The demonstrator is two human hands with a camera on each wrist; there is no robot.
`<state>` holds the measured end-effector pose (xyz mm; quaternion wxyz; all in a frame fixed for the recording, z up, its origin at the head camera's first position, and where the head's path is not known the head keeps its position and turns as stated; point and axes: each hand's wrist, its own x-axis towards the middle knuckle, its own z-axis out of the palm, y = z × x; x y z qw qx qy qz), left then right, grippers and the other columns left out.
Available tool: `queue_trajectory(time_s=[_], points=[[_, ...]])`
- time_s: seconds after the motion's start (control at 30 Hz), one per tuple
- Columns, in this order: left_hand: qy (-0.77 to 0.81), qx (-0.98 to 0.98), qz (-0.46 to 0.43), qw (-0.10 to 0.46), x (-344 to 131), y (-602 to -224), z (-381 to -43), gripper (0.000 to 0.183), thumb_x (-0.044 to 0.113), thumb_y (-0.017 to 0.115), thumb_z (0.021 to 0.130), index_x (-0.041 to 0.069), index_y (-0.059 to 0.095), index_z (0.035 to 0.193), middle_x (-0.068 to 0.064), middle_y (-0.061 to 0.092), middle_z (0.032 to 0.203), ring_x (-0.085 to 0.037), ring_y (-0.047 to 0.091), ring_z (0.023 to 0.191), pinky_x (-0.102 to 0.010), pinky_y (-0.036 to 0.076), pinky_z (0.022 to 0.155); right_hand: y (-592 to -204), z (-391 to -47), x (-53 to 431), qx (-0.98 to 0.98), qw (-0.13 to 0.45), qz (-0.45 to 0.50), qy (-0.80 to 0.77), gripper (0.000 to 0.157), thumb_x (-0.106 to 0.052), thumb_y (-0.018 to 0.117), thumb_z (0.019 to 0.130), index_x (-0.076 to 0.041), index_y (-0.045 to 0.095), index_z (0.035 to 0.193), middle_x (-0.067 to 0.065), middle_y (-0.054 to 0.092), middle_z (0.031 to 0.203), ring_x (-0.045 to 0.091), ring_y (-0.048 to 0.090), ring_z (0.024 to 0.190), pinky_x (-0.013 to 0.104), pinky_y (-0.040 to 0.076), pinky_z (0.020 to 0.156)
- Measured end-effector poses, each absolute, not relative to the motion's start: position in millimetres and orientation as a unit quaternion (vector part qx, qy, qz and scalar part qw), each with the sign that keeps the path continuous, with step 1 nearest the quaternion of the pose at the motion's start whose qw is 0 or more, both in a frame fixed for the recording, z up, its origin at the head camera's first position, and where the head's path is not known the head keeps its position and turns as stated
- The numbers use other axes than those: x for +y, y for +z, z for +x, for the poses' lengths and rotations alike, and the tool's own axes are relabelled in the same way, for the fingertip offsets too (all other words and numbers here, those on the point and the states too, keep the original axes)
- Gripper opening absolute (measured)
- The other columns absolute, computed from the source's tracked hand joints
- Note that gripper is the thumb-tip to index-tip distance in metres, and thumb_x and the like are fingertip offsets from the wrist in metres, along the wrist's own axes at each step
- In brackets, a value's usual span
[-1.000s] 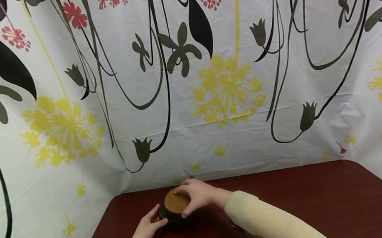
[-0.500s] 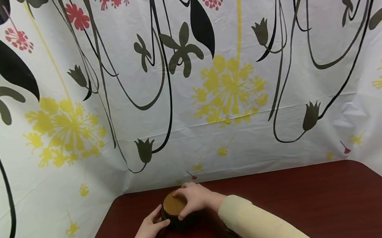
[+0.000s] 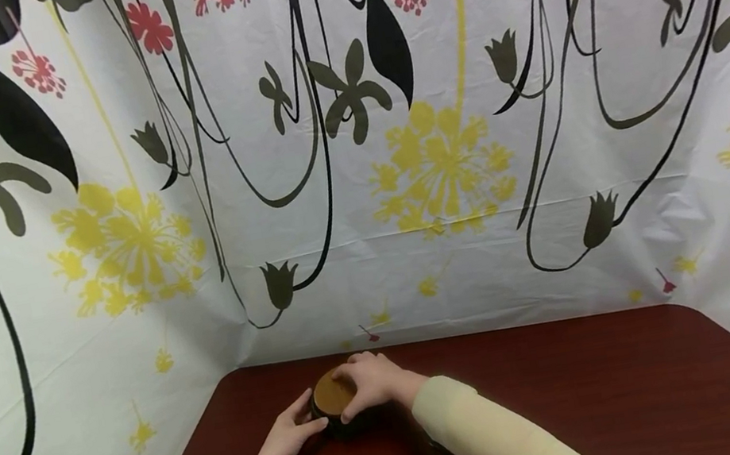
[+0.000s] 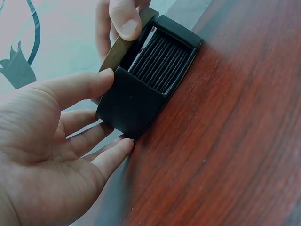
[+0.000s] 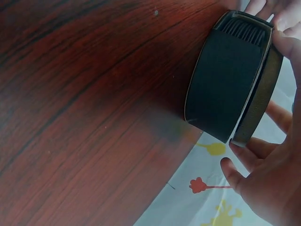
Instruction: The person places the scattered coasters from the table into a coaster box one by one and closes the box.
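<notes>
A round black container (image 4: pixel 129 101) stands upright on the table, with a brown lid (image 3: pixel 332 394) at its top. Through a cut-out in its wall, several black stacked discs (image 4: pixel 162 61) show ridged edges. My left hand (image 3: pixel 285 440) holds the container's left side, thumb near the upper rim and fingers lower down. Across the lid reaches my right hand (image 3: pixel 380 382), its thumb at the near edge and its fingers at the far edge, gripping it. A thin pale line runs between lid and container in the right wrist view.
The dark red wooden table (image 3: pixel 581 392) extends right and towards me. Behind it and along its sides hangs a white sheet (image 3: pixel 361 292) printed with flowers; the container stands near the back left of the table.
My right hand and the lid have shifted slightly left and down relative to the container. The left hand keeps its hold. The head view has moved a little.
</notes>
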<state>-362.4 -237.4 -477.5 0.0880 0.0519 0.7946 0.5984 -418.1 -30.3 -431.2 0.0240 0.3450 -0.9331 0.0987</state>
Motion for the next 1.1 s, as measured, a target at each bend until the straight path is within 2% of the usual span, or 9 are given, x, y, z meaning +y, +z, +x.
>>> queue_trajectory(time_s=[0.47,0.67,0.83,1.1], points=[[0.600,0.793,0.063,0.085,-228.6,-478.1,-364.2,0.081,0.032,0.067,0.078,0.009,0.022,0.141,-0.022,0.026,0.139,-0.041,0.027,0.123,-0.045,0.038,0.090,-436.1,-411.8,-24.5,-0.941,0.030,0.326,0.085,0.077,-0.068,0.061,0.061,-0.031,0.047,0.127,0.002,0.044,0.128,0.023,0.039,0.114,0.047,0.034,0.088],[0.593,0.797,0.062,0.094,-224.7,-478.1,-367.8,0.081,0.033,0.066,0.078,0.009,0.022,0.141,-0.024,0.026,0.138,-0.042,0.027,0.122,-0.047,0.038,0.089,-443.1,-411.7,-16.7,-0.943,0.012,0.317,0.096,0.080,-0.071,0.056,0.064,-0.032,0.039,0.132,0.007,0.034,0.137,0.027,0.030,0.124,0.052,0.029,0.094],[0.592,0.797,0.069,0.098,-230.3,-483.0,-370.4,0.080,0.033,0.065,0.079,0.007,0.022,0.141,-0.025,0.025,0.138,-0.041,0.029,0.121,-0.045,0.039,0.088,-444.0,-409.0,-0.1,-0.940,-0.003,0.320,0.119,0.079,-0.073,0.048,0.069,-0.031,0.036,0.135,0.008,0.030,0.140,0.028,0.027,0.126,0.055,0.025,0.095],[0.601,0.794,0.054,0.075,-251.7,-483.8,-365.9,0.070,0.028,0.060,0.084,0.004,0.024,0.139,-0.026,0.028,0.136,-0.038,0.037,0.117,-0.046,0.039,0.087,-440.6,-407.9,47.1,-0.939,-0.018,0.305,0.157,0.074,-0.067,0.047,0.076,-0.026,0.034,0.136,0.008,0.029,0.140,0.028,0.027,0.126,0.059,0.022,0.094]])
